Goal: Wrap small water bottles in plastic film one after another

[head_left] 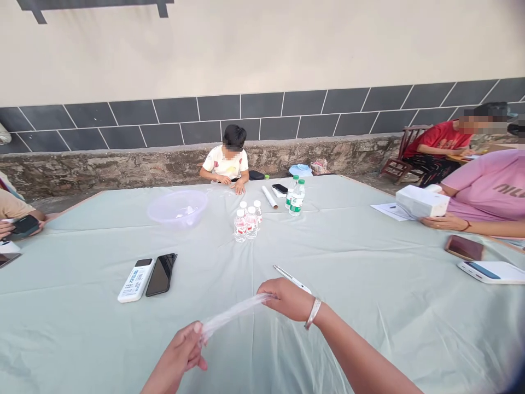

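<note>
A thin, see-through strip of plastic film (pixel 233 315) stretches between my two hands above the table. My left hand (pixel 185 350) pinches its lower end between thumb and fingers. The other end is gripped in my right hand (pixel 287 298), which has a silver bangle on the wrist. Whether the film is folded or a flattened bag, I cannot tell. Just beyond my right hand, a white pen (pixel 292 279) lies on the cloth, partly hidden by that hand.
On the cloth-covered table (pixel 82 339) lie a power bank (pixel 136 280) and a black phone (pixel 162 274). Small bottles (pixel 240 225), green-capped bottles (pixel 297 198), a clear basin (pixel 177 208) and a roll (pixel 269 197) stand farther back. A person at right holds a white box (pixel 422 201); others sit around.
</note>
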Available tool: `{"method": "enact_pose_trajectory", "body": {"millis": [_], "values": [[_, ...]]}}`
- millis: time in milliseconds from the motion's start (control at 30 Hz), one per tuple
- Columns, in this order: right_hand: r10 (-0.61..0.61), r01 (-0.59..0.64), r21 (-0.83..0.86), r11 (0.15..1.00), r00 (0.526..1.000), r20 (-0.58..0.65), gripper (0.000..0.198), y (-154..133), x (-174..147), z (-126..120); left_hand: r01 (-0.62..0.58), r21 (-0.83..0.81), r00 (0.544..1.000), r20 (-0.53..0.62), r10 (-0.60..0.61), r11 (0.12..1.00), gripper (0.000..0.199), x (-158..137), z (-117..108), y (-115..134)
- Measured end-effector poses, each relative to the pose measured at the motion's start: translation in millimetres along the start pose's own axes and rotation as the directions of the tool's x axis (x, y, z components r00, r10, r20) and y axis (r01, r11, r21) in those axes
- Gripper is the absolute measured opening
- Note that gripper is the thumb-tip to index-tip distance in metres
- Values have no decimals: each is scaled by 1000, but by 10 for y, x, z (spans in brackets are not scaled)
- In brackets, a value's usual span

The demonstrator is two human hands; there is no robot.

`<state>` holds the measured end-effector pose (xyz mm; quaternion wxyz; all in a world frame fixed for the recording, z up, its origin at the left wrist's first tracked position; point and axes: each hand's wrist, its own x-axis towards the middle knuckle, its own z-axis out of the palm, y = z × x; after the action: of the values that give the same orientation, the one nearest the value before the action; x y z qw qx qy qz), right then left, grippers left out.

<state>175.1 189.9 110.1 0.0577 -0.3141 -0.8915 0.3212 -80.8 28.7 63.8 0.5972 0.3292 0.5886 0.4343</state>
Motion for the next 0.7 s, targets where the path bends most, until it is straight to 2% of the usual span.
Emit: {"method": "enact_pose_trajectory", "body": {"millis": [67,167,233,300,333,367,433,467,500,567,633,700], "values": [[7,-10,-130,991,1000,-27,20,27,29,133,2,-266,986,-160,-47,964,32,60,5,4],[45,-48,-284,958,999,-16,27,27,72,474,-24,-594,967,-217,-132,804,16,175,33,26],[64,-62,-373,926,998,-10,27,-11,94,810,-47,-722,959,-225,-171,690,8,243,82,67],[45,-37,-450,892,999,5,26,-81,114,1202,-87,-751,943,-274,-188,654,5,302,164,110],[19,-9,-476,880,1000,15,25,-126,124,1395,-110,-718,934,-310,-175,687,5,330,212,122],[-18,25,-490,871,1000,20,23,-173,132,1567,-138,-639,925,-356,-132,757,7,357,260,123],[-92,87,-489,868,996,15,22,-270,141,1797,-195,-316,901,-433,42,929,16,407,336,80],[-128,115,-476,872,992,6,22,-313,137,1835,-212,-90,889,-432,153,973,21,429,359,40],[-161,141,-454,880,987,-6,22,-351,126,1818,-218,134,882,-397,254,967,24,446,371,-8],[-224,191,-386,902,974,-41,21,-408,80,1640,-223,442,898,-254,360,869,24,461,370,-104],[-260,221,-278,935,959,-113,19,-442,17,1353,-247,526,931,-104,350,814,25,443,361,-156],[-255,237,-112,965,947,-195,20,-469,-39,1073,-255,465,958,2,286,848,31,392,370,-142]]}}
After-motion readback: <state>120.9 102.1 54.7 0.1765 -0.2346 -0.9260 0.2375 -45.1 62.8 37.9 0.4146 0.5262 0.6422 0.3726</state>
